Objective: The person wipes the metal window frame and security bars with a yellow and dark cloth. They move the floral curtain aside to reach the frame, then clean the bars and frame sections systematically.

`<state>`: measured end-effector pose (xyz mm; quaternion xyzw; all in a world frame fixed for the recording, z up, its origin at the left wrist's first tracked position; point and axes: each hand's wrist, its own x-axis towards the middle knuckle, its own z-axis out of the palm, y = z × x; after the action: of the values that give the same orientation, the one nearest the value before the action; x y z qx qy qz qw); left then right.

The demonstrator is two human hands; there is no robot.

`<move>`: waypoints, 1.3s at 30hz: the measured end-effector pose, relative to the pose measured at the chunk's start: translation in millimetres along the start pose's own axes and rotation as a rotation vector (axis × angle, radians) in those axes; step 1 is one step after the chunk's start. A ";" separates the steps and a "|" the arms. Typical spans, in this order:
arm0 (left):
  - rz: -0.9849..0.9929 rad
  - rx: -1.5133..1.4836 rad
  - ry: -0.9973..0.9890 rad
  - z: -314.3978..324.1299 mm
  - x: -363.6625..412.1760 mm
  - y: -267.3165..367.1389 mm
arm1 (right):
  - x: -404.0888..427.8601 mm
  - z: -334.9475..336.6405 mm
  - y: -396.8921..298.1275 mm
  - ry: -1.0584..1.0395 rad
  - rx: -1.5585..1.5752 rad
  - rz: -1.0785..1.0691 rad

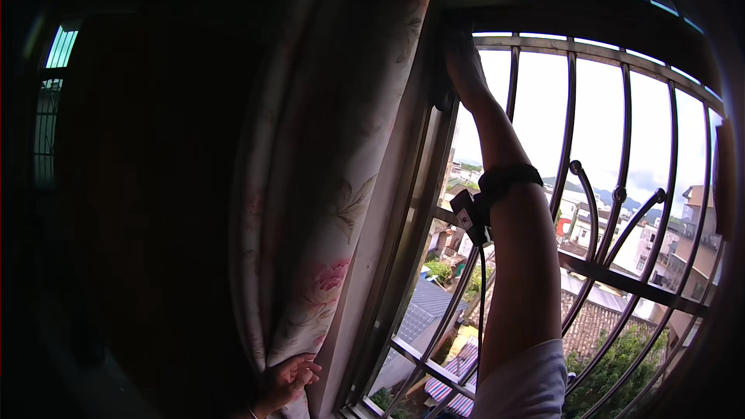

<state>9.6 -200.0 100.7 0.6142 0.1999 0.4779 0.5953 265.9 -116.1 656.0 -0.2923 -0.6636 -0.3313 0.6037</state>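
My right hand [465, 67] is raised to the upper part of the window frame [410, 209], in shadow against its side rail; whether it grips anything cannot be made out. A dark strap with a small black device [469, 218] and a cable is around my right forearm. At the lower middle, my left hand [293, 381] is at the edge of a floral curtain [332, 233], its fingers partly curled. Whether the fingers pinch the cloth is unclear. The curtain hangs in folds to the left of the window.
Metal security bars [570, 122] with curved ornaments span the window opening. A dark horizontal frame member [582, 9] crosses above them. Outside, roofs, buildings and trees lie below. At the far left, another barred window [48, 110] shows in the dark room.
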 end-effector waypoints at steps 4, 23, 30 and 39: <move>0.087 0.090 -0.070 -4.6 11.2 -4.0 | 17.4 23.1 24.0 0.092 -0.111 -0.018; 0.079 0.119 0.035 -7.2 12.4 -14.6 | -620.0 10.0 -132.3 -0.270 -0.002 0.715; 0.138 0.119 0.019 -18.5 7.5 -16.3 | -543.8 -16.2 -110.9 -0.153 0.345 0.894; 0.218 0.174 -0.073 -24.8 5.0 -25.4 | -427.3 23.1 -69.5 0.072 0.044 0.502</move>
<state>-0.3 -177.2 74.9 0.6985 0.1508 0.4980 0.4913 240.0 -134.9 223.7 -0.4226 -0.5554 -0.1667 0.6965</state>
